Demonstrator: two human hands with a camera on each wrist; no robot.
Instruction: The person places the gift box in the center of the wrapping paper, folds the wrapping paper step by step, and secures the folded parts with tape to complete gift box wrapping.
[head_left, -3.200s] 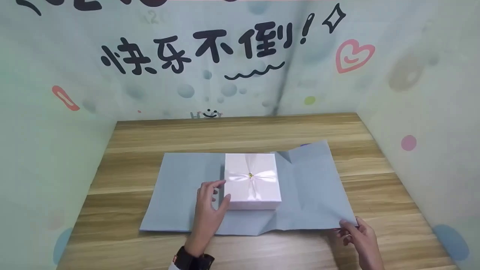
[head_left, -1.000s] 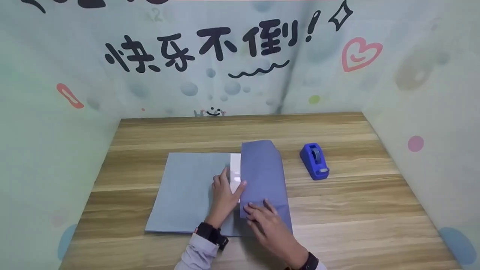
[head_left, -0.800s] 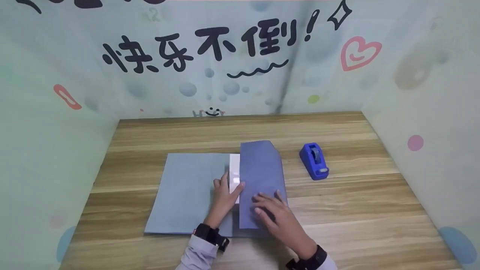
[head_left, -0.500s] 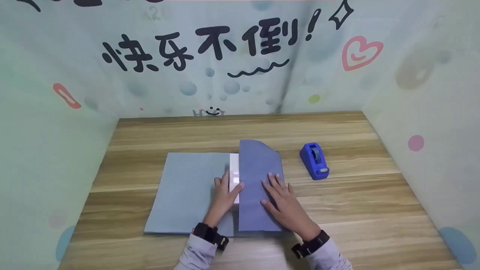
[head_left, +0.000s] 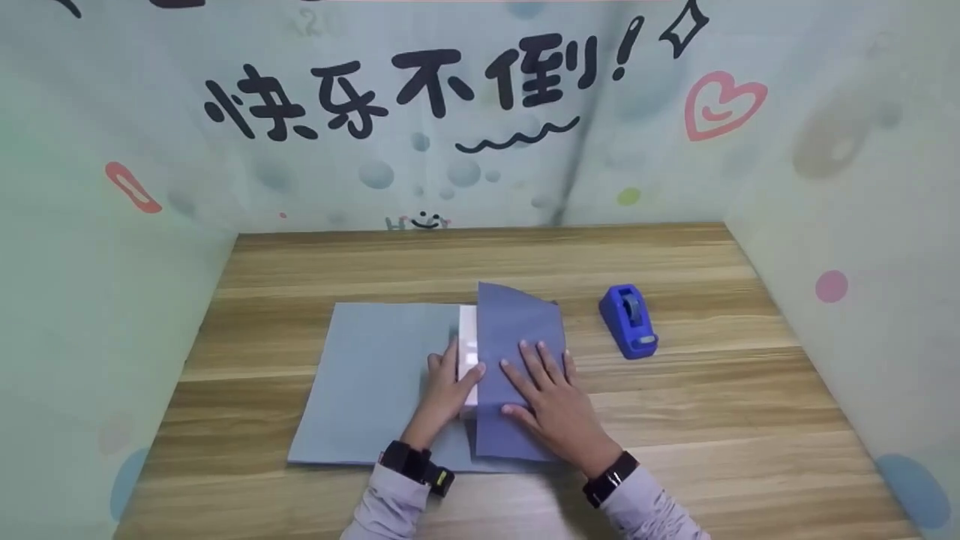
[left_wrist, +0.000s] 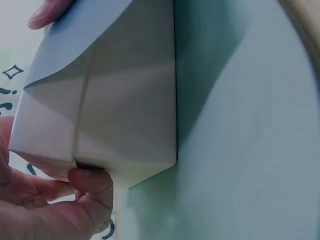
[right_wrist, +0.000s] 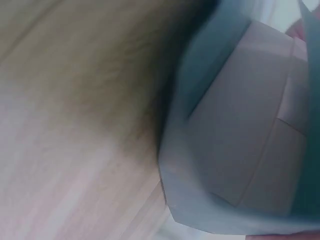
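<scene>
At the left, one pale blue-grey sheet of paper (head_left: 375,382) lies flat on the one wood-grain bench (head_left: 277,270). Next comes the left hand (head_left: 444,394), first of two, wearing a black wristband (head_left: 409,459) with a small block attached above a light sleeve. Its grip is narrowed on the one white box (head_left: 467,337), with the thumb over the near left top edge and the fingers against the left side. The box stands on the sheet; only a strip at its left shows from above. One flap of the paper, its bluer face (head_left: 517,322) up, folds over the rest of the box. The right hand (head_left: 559,405) lies on this flap, its grip wide, fingers spread and palm down, a second black wristband (head_left: 610,478) behind it. Farther right, near the paper but apart from it, one blue tape dispenser (head_left: 628,322) holds one roll.

As for writing, the back wall carries four large black characters (head_left: 435,86), 快乐不倒, then an exclamation mark, one four-pointed star outline (head_left: 684,28) and one pink heart (head_left: 725,106). Lower down, a faint H (head_left: 391,224) sits left of one smiling face (head_left: 425,220).
</scene>
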